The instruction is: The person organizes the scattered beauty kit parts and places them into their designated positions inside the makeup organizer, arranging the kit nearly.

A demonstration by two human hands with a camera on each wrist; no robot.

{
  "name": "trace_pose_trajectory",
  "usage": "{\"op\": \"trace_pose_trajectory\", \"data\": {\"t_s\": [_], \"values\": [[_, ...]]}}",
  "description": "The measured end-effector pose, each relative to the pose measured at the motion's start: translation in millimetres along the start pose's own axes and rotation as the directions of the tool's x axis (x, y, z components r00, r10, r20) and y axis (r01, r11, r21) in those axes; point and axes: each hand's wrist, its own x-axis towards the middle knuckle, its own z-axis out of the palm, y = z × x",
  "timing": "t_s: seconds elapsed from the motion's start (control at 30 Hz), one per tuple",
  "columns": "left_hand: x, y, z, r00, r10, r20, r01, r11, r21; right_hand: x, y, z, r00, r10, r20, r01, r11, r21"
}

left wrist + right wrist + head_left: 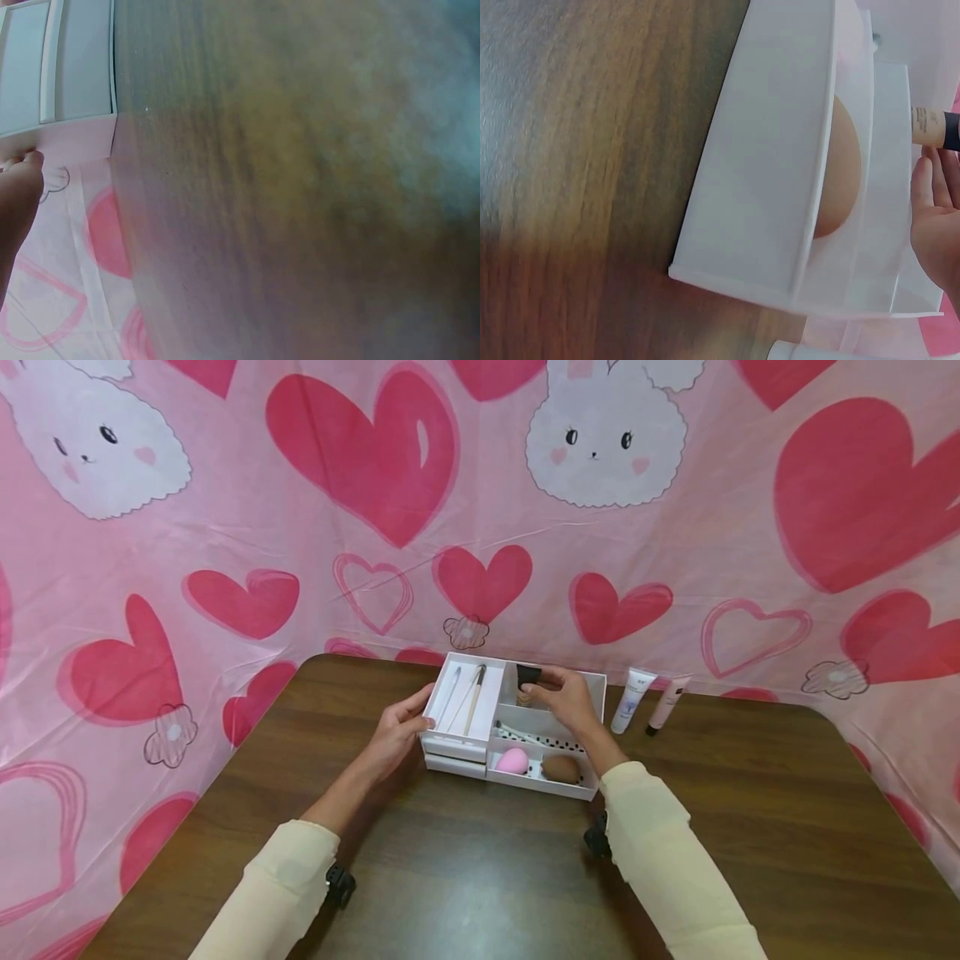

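Note:
My right hand (566, 697) reaches into the back right compartment of a white makeup organizer (546, 787). Between thumb and fingers it pinches a foundation bottle (928, 126), beige with a black cap, held upright. My left hand (393, 731) rests along the organizer's left side, its fingertips against the outer wall, as the left wrist view also shows. Slim brushes (475, 702) lie in the left top tray, above two small drawers (455, 758). A pink makeup sponge (513, 761) and a brown one (561, 768) sit in the front right compartment.
White sticks (517, 734) lie in the middle right compartment, over a black-dotted surface. Right of the organizer, a white tube (632, 702) and a pink tube (667, 705) with a dark cap stand on the wooden table (465, 868). A heart-patterned cloth (495, 510) hangs behind.

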Motion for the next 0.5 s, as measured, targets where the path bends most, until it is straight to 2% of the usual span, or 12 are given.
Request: {"op": "trace_pose_trajectory", "data": {"t_s": [0.17,0.3,0.5], "values": [[0.5,-0.6,-1.5,1.0,-0.003,-0.004,0.003,1.0,0.004,-0.7,-1,-8,0.999,-0.036,-0.018,0.036,0.999,-0.027],[0.1,-0.9,-2.3,1.0,-0.008,-0.005,0.008,1.0,0.003,-5.3,-4,-17,0.998,-0.07,0.006,0.07,0.992,-0.108],[-0.1,-0.3,-1.7,1.0,-0.012,-0.001,0.013,1.0,0.005,-18.8,-16,-33,0.99,-0.141,0.009,0.138,0.951,-0.278]]}}
